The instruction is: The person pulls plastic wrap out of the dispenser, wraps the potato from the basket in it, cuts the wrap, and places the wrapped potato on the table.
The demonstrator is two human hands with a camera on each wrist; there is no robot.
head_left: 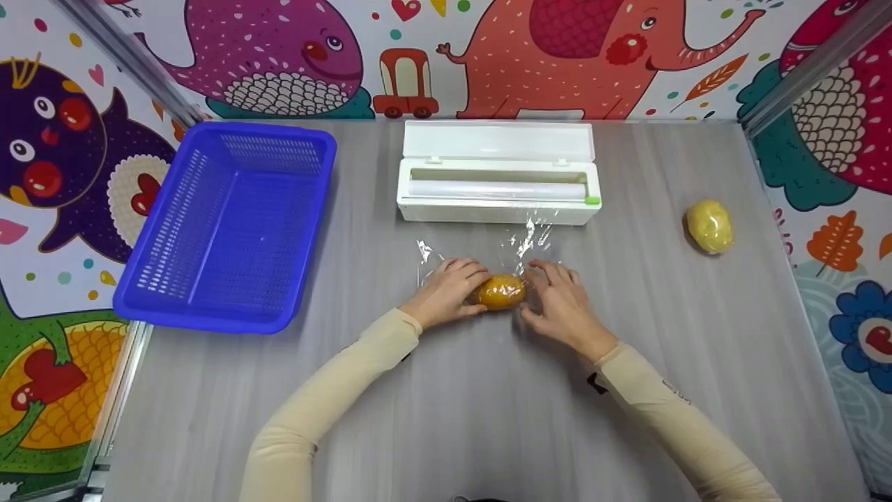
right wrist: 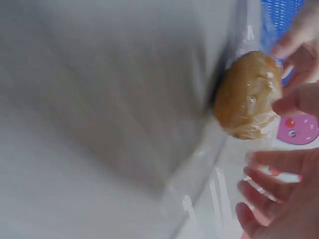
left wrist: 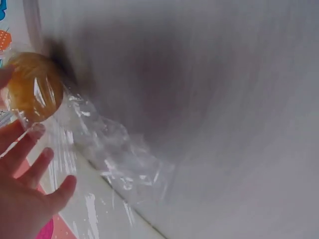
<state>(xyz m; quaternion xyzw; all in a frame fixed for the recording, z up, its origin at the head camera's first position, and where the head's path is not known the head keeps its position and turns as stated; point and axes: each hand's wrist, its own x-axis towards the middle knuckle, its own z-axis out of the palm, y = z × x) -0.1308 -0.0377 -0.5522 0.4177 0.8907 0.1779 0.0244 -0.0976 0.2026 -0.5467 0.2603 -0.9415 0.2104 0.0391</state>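
Note:
In the head view an orange-yellow oval fruit (head_left: 502, 291) lies at the middle of the table under shiny clear cling film (head_left: 527, 240). My left hand (head_left: 449, 289) holds its left end, thumb on the near side and fingers on the far side. At the other end is my right hand (head_left: 563, 305), its fingers spread, with thumb and index tips close beside the fruit. Creased film (left wrist: 124, 154) spreads past the left fingers in the left wrist view. The right wrist view shows film wrinkled over the fruit (right wrist: 249, 97), the right thumb right at its edge.
Beyond the hands stands a white film dispenser (head_left: 498, 213), lid raised, with a roll (head_left: 495, 189) inside. A blue plastic basket (head_left: 209, 324) is on the left. A yellow film-wrapped fruit (head_left: 710, 226) lies on the right. Patterned panels (head_left: 446, 87) border the table.

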